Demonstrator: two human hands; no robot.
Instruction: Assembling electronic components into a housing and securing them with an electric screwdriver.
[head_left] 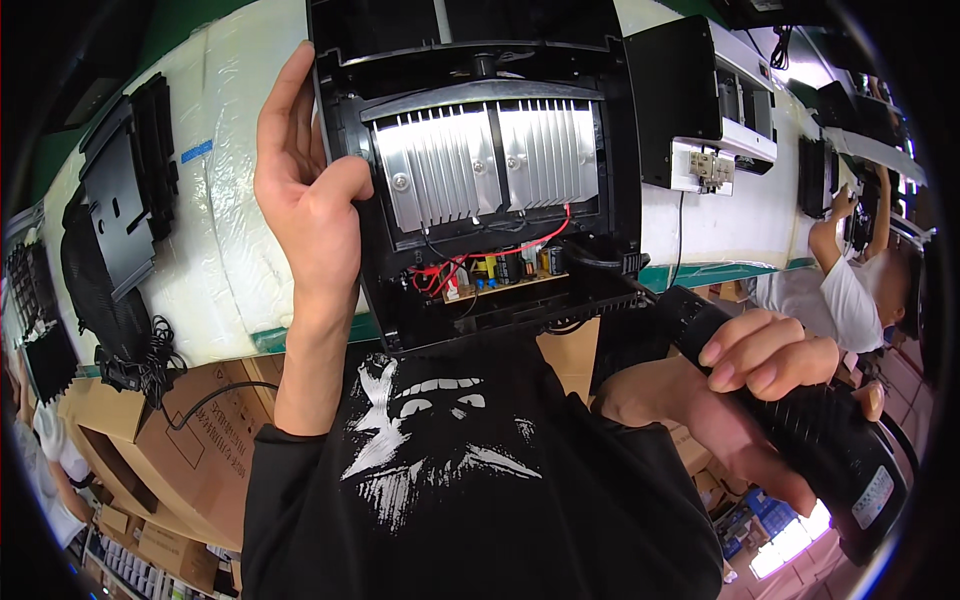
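While the left hand (315, 215) clasps the left wall of one black housing (622, 150) between thumb and outstretched fingers, the right hand (760, 370) wraps snugly around one black power tool (800, 428), long axis slanting, nose up-left toward the housing, open-face-up at the counter's edge (225, 240), two finned heat sinks (440, 165) inside.

The left arm goes straight up. The left hand (310, 200) points its fingers up, thumb bent inward. The right hand (775, 365) curls its fingers tightly, out to the side.
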